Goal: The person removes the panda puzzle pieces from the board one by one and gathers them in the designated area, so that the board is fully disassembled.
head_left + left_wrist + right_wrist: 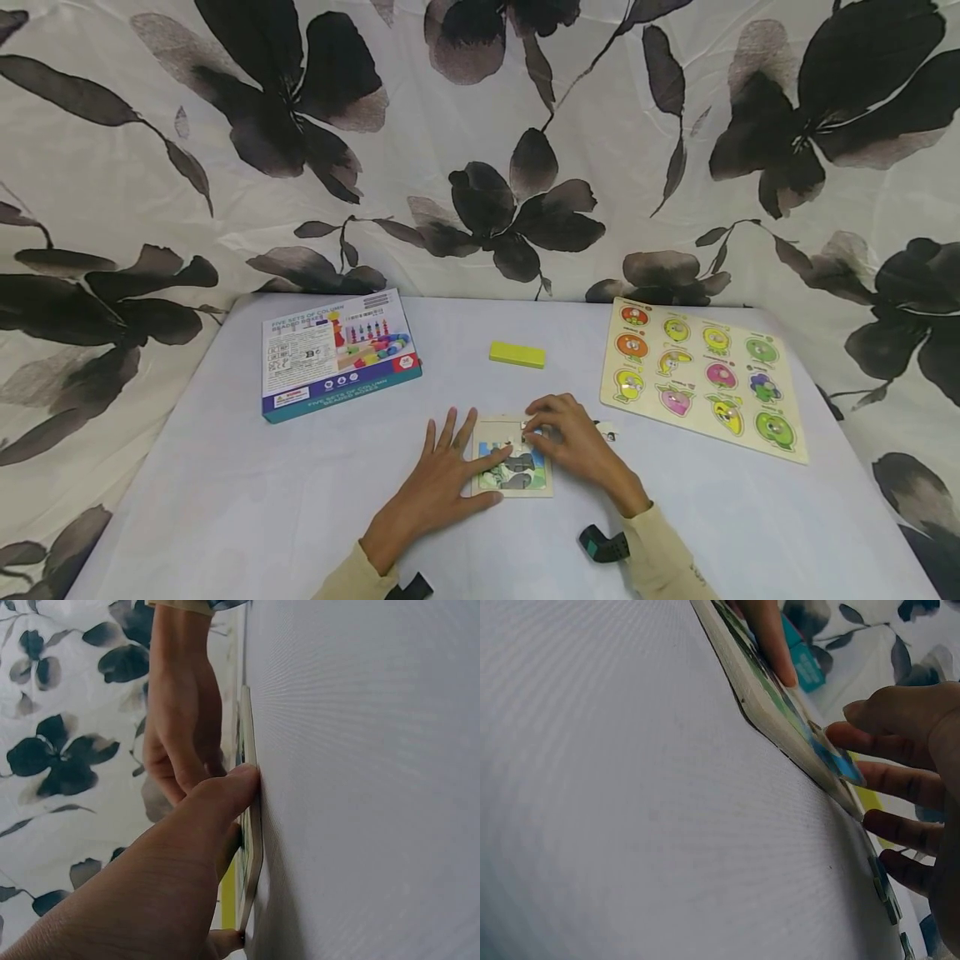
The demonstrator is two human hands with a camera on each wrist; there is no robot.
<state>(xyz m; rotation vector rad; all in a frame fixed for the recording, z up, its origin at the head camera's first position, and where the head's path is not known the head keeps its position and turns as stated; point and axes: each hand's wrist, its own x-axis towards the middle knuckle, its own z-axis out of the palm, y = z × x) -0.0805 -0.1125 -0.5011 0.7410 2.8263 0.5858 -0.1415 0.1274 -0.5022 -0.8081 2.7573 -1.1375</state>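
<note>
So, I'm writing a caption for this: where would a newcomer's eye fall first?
Probably on the large black flowers covering the cloth behind the table. Next might come the left hand, spread across the left of a picture puzzle mid-table, and the right hand, curled at its upper right. The fruit-picture board on the right likely follows.

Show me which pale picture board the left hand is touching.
The small squarish pale wooden board with the blue, green and black picture: the left hand touches it. The larger pale board with colourful fruit pictures lies untouched, farther right.
</note>
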